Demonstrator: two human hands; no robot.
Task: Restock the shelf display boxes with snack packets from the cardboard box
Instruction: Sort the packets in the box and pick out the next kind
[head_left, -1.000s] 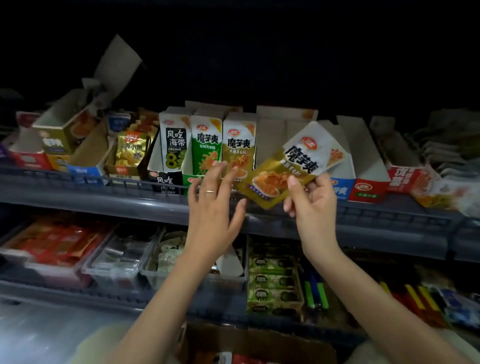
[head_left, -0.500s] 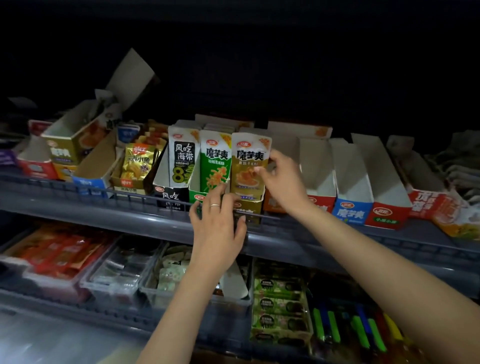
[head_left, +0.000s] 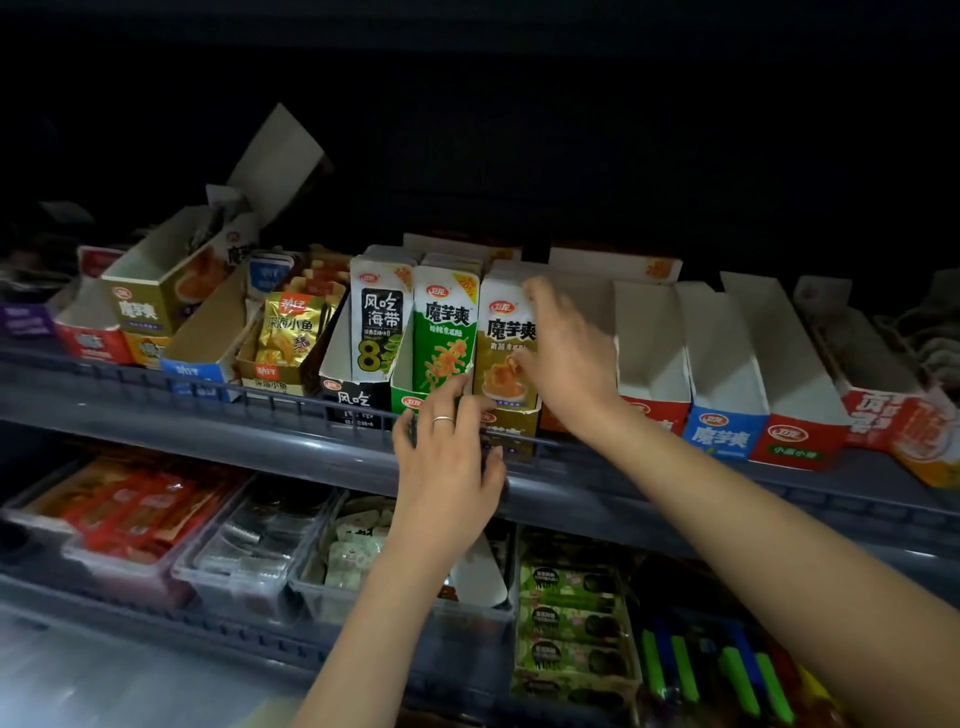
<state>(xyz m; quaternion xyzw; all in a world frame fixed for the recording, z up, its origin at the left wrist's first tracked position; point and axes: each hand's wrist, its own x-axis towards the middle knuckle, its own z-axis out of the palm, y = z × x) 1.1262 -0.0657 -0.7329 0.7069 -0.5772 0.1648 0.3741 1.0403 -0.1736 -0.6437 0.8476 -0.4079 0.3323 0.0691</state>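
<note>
A gold snack packet stands upright at the front of the gold display box on the upper shelf. My right hand is on it, thumb against its front and fingers over its top right edge. My left hand rests with fingers spread on the shelf rail and the box fronts, its index finger pointing up between the green display box and the gold one. Green packets and black-and-white packets fill the boxes to the left. The cardboard box is out of view.
To the right stand open display boxes showing white insides: one red-fronted, one blue-fronted, one red and green. A grey rail runs along the shelf front. Clear bins of packets sit on the lower shelf.
My right hand carried the gold packet from in front of the shelf into the gold display box and stood it upright. My left hand stayed at the box fronts.
</note>
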